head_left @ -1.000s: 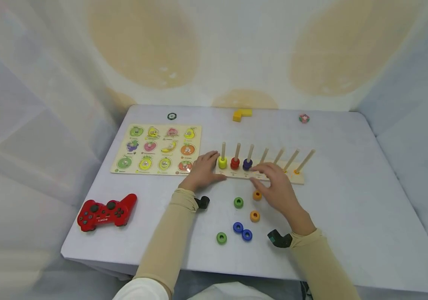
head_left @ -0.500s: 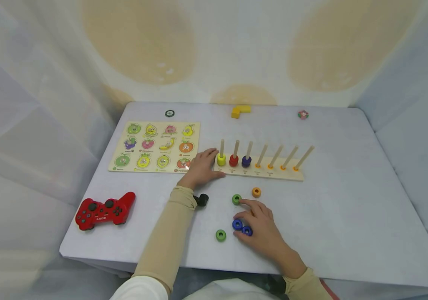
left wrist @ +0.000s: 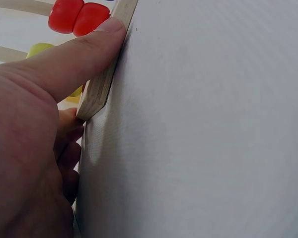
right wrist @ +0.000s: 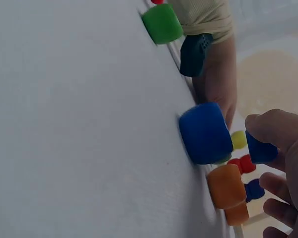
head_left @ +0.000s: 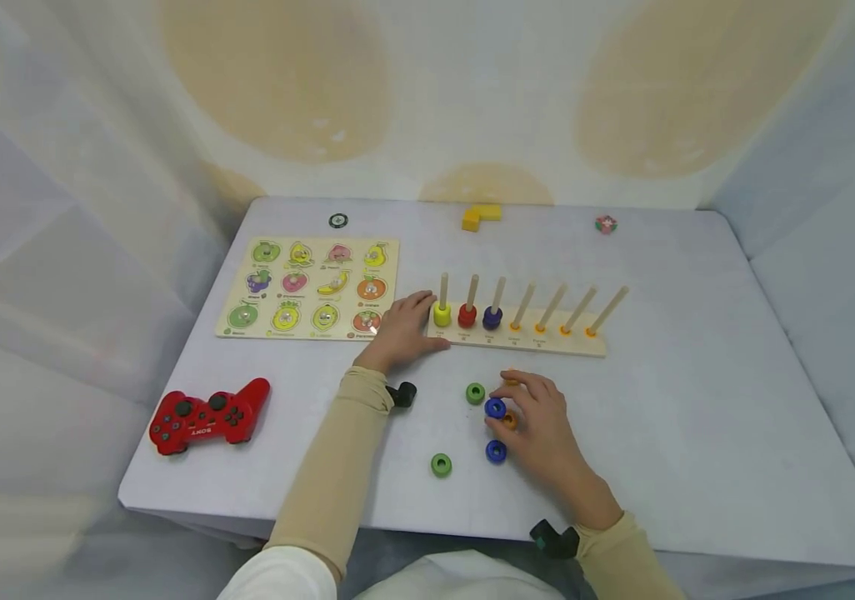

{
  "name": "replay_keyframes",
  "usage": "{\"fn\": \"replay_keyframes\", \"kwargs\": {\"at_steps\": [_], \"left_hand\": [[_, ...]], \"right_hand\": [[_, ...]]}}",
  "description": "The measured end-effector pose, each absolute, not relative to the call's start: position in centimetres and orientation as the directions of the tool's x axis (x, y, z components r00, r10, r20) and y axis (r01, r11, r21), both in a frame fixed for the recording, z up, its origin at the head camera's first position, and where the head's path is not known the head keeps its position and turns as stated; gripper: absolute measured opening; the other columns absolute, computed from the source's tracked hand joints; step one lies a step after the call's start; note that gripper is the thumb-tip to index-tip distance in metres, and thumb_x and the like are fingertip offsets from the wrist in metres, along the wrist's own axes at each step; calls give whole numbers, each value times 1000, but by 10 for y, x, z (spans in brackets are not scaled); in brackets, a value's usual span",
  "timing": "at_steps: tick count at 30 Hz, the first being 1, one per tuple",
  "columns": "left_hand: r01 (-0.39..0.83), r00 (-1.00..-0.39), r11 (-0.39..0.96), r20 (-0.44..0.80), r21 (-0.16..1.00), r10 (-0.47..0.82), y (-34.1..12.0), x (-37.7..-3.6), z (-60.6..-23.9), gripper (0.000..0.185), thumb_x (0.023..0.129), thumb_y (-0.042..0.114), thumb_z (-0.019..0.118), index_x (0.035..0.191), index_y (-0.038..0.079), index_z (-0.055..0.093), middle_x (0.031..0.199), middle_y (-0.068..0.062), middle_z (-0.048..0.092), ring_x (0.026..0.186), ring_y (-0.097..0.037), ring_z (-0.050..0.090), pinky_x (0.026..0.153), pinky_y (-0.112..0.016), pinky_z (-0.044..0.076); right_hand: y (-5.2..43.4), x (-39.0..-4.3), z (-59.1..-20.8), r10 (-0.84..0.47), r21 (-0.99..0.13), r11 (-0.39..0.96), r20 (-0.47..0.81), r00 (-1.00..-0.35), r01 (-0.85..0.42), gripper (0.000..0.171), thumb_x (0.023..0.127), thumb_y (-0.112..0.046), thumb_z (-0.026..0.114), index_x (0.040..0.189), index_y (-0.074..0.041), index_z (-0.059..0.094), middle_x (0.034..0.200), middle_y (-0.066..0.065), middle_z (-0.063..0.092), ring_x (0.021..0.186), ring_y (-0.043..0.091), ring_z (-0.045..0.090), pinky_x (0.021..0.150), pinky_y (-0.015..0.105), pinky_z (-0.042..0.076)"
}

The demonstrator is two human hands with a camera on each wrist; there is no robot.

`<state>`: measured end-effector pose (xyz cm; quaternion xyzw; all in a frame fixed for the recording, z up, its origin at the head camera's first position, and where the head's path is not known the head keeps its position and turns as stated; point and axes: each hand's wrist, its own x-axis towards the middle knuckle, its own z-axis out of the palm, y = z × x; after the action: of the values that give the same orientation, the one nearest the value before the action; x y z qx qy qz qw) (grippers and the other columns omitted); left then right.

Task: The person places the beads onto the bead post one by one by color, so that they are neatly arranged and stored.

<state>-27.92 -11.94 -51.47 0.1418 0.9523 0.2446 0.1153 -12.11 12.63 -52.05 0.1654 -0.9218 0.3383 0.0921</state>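
Note:
In the head view my left hand (head_left: 400,333) grips the left end of a wooden peg board (head_left: 570,345), thumb along its front edge. Yellow beads (head_left: 442,315), red beads (head_left: 467,316) and dark blue beads (head_left: 492,318) sit on its first three pegs; the other pegs stand bare above small orange bases. My right hand (head_left: 547,433) pinches a blue bead (right wrist: 261,149) between thumb and fingers, raised off the table in the right wrist view. A second blue bead (head_left: 497,452) lies below that hand. An orange bead (head_left: 509,420) shows behind the fingers; another (head_left: 512,379) is mostly hidden.
Green beads (head_left: 476,393) lie between the hands and nearer the front. A fruit puzzle board (head_left: 307,287) is left of the peg board, with a red game controller (head_left: 210,417) in front. Yellow blocks (head_left: 482,215) and two small round pieces line the table's back.
My right hand has left the peg board, come down to the loose beads and picked up one of the two blue ones, lifting it away from the other. My left hand stays put.

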Motion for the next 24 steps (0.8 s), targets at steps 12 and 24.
{"fn": "replay_keyframes", "kwargs": {"at_steps": [12, 24], "left_hand": [[216, -934, 844, -148, 491, 325, -119, -282, -517, 97, 85, 55, 77, 162, 17, 30, 170, -2, 26, 155, -33, 25, 128, -52, 22], [201, -938, 849, -154, 489, 311, -119, -281, -521, 98, 85, 55, 78, 162, 18, 30, 170, 0, 25, 155, -32, 25, 128, -52, 22]], "right_hand": [[112, -141, -519, -217, -536, 799, 169, -961, -274, 45, 83, -33, 85, 121, -14, 69, 147, 12, 53, 139, 37, 40, 110, 61, 28], [127, -186, -461, -23, -569, 759, 462, -887, -316, 31, 87, -19, 81, 112, -6, 69, 139, 17, 59, 133, 41, 45, 109, 64, 27]]}}
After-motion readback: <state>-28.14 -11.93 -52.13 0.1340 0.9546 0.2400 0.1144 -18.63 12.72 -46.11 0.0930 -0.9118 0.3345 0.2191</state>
